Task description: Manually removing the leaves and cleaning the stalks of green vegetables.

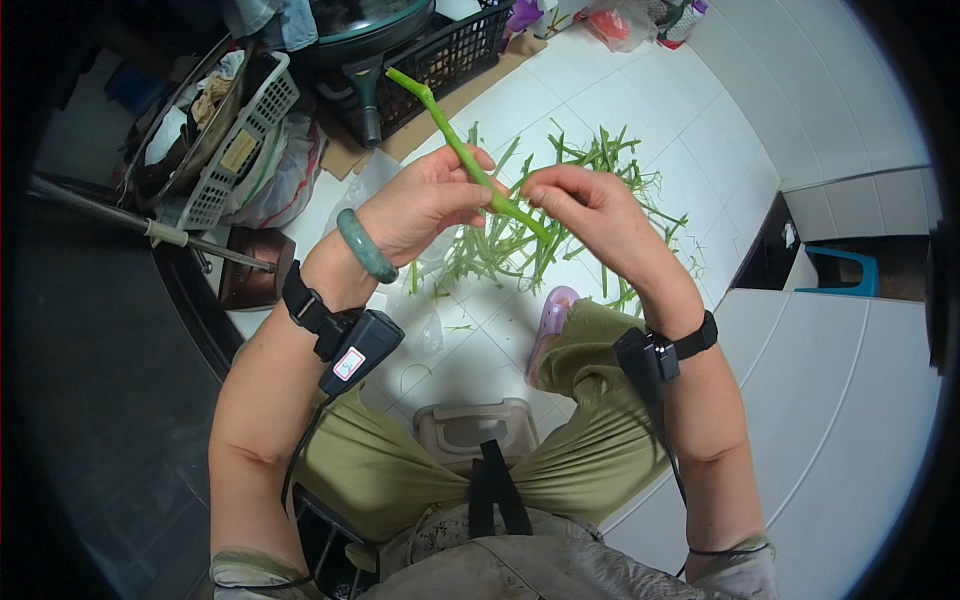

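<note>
My left hand (431, 199) grips a long green stem (457, 144) between thumb and fingers. The stem slants from the upper left down to the right and has a knobby joint near its upper end. Close to its lower part is my right hand (592, 210), thumb and forefinger pinched together beside the stem. Whether a thin strip lies between those fingertips cannot be seen. Below both hands, a loose heap of green peelings and stem strips (491, 251) is scattered over the white tiled floor (472, 349).
A black plastic crate (469, 56) stands at the back, with a lidded pan (360, 26) beside it. To the left are a light slatted basket (240, 157) holding cloths and a metal pole (112, 206). A beige plastic container (476, 420) sits between my knees. A blue stool (855, 262) is at right.
</note>
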Demonstrator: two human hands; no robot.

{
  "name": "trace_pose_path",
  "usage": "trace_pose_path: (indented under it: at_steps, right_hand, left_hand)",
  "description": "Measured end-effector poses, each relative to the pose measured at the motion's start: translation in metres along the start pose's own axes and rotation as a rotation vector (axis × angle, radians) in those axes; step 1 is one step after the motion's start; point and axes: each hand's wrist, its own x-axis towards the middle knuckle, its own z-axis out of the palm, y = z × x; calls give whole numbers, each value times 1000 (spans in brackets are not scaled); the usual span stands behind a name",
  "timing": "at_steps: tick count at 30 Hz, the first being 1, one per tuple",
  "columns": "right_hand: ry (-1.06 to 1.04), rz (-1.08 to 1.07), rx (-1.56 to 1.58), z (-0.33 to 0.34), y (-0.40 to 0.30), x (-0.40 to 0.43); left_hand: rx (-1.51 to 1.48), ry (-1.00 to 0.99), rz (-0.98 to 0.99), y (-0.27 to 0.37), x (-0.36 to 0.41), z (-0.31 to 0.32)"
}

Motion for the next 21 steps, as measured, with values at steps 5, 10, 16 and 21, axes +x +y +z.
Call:
trace_pose_path:
  at_steps: [5, 10, 16, 21]
  right_hand:
    - [-53, 21, 34, 8, 0, -3]
    - [-23, 45, 44, 16, 3, -2]
    - [-92, 62, -10, 11, 7, -2]
    - [-114, 73, -50, 11, 0, -2]
  left_hand:
    - [7, 7, 21, -3, 4, 2]
    - [35, 12, -45, -12, 7, 2]
    - [103, 57, -6, -13, 7, 1]
    - [84, 65, -2, -14, 7, 2]
